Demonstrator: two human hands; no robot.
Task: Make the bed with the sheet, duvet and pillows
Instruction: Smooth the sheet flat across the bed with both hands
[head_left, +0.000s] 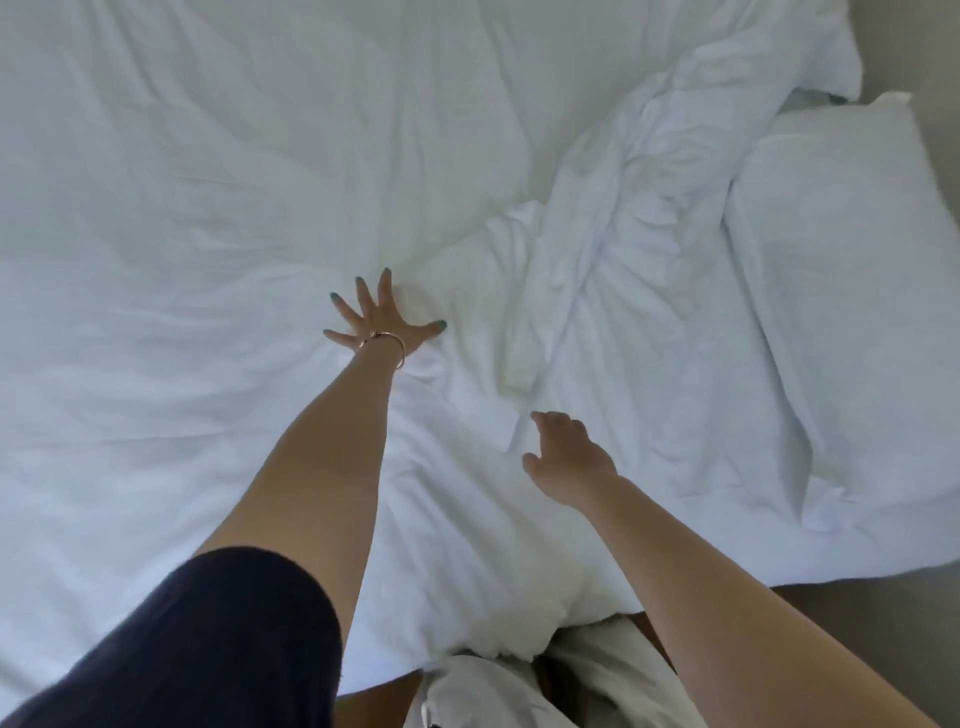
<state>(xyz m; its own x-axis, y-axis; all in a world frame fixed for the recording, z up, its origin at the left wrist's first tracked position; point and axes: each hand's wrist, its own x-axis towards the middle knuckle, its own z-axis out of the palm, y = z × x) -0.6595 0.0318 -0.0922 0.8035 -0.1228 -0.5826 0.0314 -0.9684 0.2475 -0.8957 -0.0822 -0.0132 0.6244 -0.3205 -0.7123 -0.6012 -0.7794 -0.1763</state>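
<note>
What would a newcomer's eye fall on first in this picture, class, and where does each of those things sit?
First, the left hand, fingers spread flat on the white duvet at the centre, a bracelet on its wrist. Next, the right hand, lower right of it, fingers loosely curled beside a bunched ridge of fabric. At the right edge lies a pillow.
</note>
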